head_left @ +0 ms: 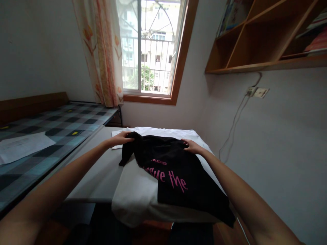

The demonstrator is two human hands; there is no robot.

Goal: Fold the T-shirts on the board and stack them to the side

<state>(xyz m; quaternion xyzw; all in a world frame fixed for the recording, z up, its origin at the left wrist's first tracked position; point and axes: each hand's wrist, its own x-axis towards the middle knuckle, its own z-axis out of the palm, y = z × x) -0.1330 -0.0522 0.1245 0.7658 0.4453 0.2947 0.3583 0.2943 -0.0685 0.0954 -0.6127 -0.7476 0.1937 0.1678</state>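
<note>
A black T-shirt (178,173) with pink lettering lies across a white cloth (138,194) on a grey table (102,170). My left hand (122,138) grips the shirt's far left corner, fingers closed on the fabric. My right hand (192,146) pinches the shirt's far right edge. Both arms reach forward over the table. The shirt's near end hangs off the table's front edge.
A bed with a checked cover (51,132) and a sheet of paper (22,144) stands at the left. A window (150,47) with a curtain (102,51) is ahead. Wooden shelves (265,37) hang on the right wall above a socket (258,92) and its cable.
</note>
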